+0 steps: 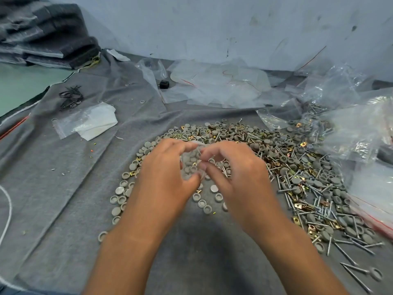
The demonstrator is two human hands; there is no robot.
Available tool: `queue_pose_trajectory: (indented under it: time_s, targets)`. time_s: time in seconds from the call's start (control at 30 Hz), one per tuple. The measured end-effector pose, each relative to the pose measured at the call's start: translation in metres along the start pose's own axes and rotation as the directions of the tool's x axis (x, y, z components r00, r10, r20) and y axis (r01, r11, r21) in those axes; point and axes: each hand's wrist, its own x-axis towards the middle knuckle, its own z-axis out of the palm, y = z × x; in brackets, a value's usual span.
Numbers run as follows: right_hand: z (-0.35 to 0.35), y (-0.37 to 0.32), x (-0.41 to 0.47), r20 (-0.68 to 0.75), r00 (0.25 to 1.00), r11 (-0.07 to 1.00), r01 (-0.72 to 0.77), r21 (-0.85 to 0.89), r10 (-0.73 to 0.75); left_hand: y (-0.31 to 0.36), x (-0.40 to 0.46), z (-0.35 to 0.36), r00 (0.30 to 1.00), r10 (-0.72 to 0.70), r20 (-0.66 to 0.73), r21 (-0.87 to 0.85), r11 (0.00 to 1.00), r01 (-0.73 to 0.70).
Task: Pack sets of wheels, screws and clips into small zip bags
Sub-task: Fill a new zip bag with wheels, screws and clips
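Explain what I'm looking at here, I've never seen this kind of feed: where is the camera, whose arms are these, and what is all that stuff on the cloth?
There is no machine here. The single picture comes from a camera worn on a person's head, looking forward and down, so the two bare arms are that person's own. The left hand and right hand meet in the middle and together pinch a small clear zip bag that already holds some grey wheels; motion blur hides the exact finger positions. Beneath them, on a grey cloth, lies a big mixed heap of grey wheels, long screws and brass-coloured clips. Empty clear bags are piled near the wall, larger plastic bags on the right, and a bundle of black ties at the far left.
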Motion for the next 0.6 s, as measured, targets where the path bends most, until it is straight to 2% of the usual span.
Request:
queue_pose_trajectory:
  time_s: [0.13, 0.2, 0.27, 0.37, 0.43, 0.6]
  targets:
    - [-0.024, 0.008, 0.004, -0.056, 0.998, 0.998, -0.023, 0.062, 0.026, 0.008, -0.001, -0.006, 0.986, 0.129, -0.101, -0.036, 0.990, -0.133]
    - [-0.036, 0.009, 0.006, -0.049, 0.999, 0.994, -0.007, 0.113, 0.013, 0.017, -0.004, -0.010, 0.966, 0.200, -0.162, -0.127, 0.967, -0.222]
    - [-0.045, 0.007, 0.005, -0.074, 0.997, 0.984, 0.015, 0.179, -0.001, 0.025, -0.007, -0.011, 0.960, 0.234, -0.153, -0.250, 0.931, -0.267]
    - [-0.055, 0.008, -0.002, -0.090, 0.995, 0.962, -0.018, 0.272, 0.044, 0.031, -0.007, -0.005, 0.970, 0.224, -0.098, -0.306, 0.920, -0.243]
    - [-0.060, 0.012, -0.008, -0.049, 0.994, 0.944, -0.074, 0.323, 0.094, 0.033, -0.007, 0.004, 0.977, 0.196, -0.083, -0.317, 0.924, -0.212]
    - [-0.070, 0.026, -0.024, 0.045, 0.978, 0.868, -0.201, 0.454, 0.202, 0.035, -0.009, 0.022, 0.991, 0.127, -0.035, -0.492, 0.861, -0.128]
